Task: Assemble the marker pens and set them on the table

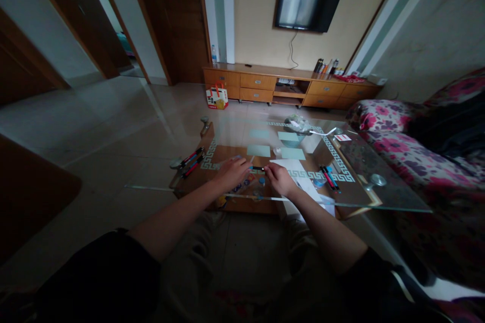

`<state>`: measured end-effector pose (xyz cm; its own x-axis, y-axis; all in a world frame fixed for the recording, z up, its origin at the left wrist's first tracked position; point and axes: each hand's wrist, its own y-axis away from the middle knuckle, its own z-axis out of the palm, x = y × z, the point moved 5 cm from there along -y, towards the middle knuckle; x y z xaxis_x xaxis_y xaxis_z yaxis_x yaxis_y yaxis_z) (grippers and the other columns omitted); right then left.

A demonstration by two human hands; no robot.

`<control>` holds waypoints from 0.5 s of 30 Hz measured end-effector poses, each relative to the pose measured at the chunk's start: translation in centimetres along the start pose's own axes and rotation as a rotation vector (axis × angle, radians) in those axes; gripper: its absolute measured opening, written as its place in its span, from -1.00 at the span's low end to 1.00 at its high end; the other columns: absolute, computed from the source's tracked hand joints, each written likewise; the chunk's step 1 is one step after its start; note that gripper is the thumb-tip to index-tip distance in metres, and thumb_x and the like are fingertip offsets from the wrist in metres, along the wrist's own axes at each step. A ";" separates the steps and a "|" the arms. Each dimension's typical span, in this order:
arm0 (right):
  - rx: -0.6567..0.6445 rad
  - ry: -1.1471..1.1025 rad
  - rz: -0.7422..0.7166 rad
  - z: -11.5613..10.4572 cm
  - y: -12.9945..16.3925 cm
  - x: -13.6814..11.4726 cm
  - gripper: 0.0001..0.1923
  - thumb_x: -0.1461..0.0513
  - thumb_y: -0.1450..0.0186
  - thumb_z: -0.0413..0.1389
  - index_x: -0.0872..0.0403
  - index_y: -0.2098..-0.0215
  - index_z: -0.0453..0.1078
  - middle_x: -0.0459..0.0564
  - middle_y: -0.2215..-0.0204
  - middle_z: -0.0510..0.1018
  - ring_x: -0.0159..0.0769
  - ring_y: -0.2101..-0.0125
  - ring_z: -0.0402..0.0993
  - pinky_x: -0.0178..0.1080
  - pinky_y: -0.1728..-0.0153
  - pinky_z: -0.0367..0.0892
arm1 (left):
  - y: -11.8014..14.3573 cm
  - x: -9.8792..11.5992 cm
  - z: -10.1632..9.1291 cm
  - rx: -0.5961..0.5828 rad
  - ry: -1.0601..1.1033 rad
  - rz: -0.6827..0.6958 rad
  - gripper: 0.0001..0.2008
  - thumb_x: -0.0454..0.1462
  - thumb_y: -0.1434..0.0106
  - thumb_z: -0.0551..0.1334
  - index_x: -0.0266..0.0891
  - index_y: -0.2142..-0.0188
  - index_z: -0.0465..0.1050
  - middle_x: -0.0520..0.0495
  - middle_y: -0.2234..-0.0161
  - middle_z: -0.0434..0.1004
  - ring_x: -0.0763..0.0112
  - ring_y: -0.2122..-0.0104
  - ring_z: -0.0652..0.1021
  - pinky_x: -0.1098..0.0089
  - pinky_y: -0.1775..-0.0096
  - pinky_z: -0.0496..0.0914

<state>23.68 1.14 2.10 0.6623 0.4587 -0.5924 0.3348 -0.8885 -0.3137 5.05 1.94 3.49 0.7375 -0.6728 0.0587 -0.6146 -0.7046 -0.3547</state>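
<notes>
Both hands meet over the near edge of a glass coffee table (379,202). My left hand (232,172) and my right hand (279,178) each grip one end of a dark pen (258,168) held level between them. White paper sheets (299,174) lie just right of my right hand. Several red and black pens (192,160) lie to the left of my left hand, and a few more pens (329,177) lie to the right. Pale green cards (258,150) rest further back on the glass.
A floral sofa (409,156) runs along the right side. A wooden TV cabinet (288,86) stands at the far wall under a wall television (308,2). A paper bag (217,97) sits on the tiled floor. A small basket (295,137) stands on the table's far side.
</notes>
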 end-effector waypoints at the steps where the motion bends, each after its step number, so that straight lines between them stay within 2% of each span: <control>1: -0.015 0.027 -0.025 0.1 0.0 0.0 -0.64 0.06 -0.50 -0.14 0.05 0.26 0.39 0.00 0.35 0.53 -0.28 0.32 0.45 -0.29 0.23 0.26 | 0.0 0.0 0.1 -0.002 0.001 0.011 -0.80 -0.22 -0.43 0.07 -0.16 0.12 0.46 -0.09 0.21 0.47 0.26 0.13 0.46 0.28 0.08 0.32; 10: -0.134 0.167 -0.080 0.9 0.0 0.3 -0.67 0.12 -0.50 -0.12 0.06 0.24 0.42 0.03 0.27 0.48 -0.30 0.26 0.44 -0.30 0.15 0.28 | 0.5 -0.3 0.9 -0.016 0.035 0.046 -0.73 -0.13 -0.44 0.06 -0.09 -0.02 0.43 -0.07 0.17 0.45 0.29 0.14 0.46 0.32 0.10 0.32; 15: -0.162 0.206 -0.076 1.1 -0.4 0.2 -0.67 0.13 -0.49 -0.09 0.08 0.24 0.45 0.04 0.26 0.47 -0.31 0.26 0.43 -0.31 0.16 0.28 | 0.7 -0.5 1.2 -0.045 0.047 -0.011 -0.70 -0.10 -0.44 0.03 -0.05 0.00 0.46 -0.06 0.21 0.44 0.33 0.20 0.48 0.39 0.19 0.32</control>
<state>22.97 1.57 1.30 0.7483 0.5271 -0.4027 0.4807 -0.8492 -0.2185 4.62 2.05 2.07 0.7305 -0.6745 0.1067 -0.6195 -0.7204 -0.3120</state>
